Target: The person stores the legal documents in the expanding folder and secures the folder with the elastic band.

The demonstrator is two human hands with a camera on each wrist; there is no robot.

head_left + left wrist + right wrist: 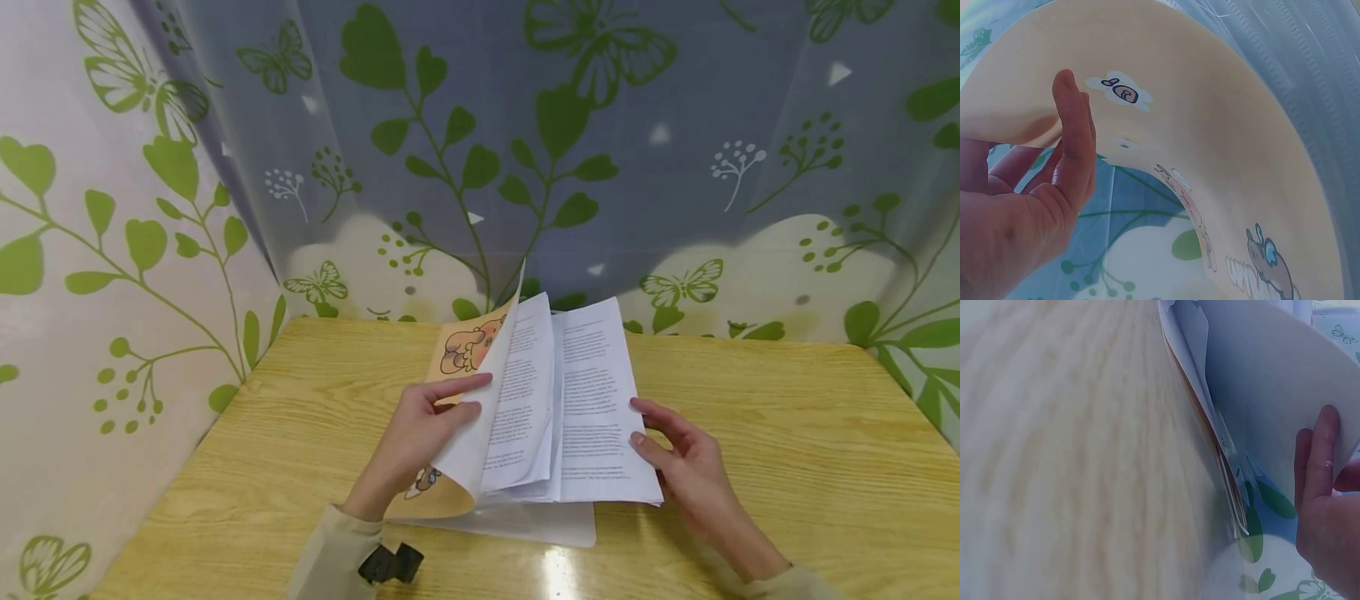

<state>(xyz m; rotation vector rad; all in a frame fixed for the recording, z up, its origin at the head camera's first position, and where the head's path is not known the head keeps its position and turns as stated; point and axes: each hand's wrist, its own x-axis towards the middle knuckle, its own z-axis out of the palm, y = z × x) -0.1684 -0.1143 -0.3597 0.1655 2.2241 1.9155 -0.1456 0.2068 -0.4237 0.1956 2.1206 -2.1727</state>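
An orange cover (450, 342) with cartoon animal prints stands raised and curved on the left of an opened paper booklet. My left hand (416, 437) pinches this cover near its free edge; in the left wrist view, fingers of the left hand (1072, 144) lie against its printed outside. White sheets with printed text (596, 400) fan out to the right. At their right edge, my right hand (693, 475) pinches the paper, and in the right wrist view fingers of the right hand (1322, 462) lie on the back of a sheet. A white bottom cover (547, 525) lies beneath.
The booklet rests on a wood-grain table (810, 417). Behind the table hangs a curtain (645, 192) with green leaves and butterflies, and a similar light cloth (150, 275) stands at the left. A small black object (390, 564) sits at the left sleeve.
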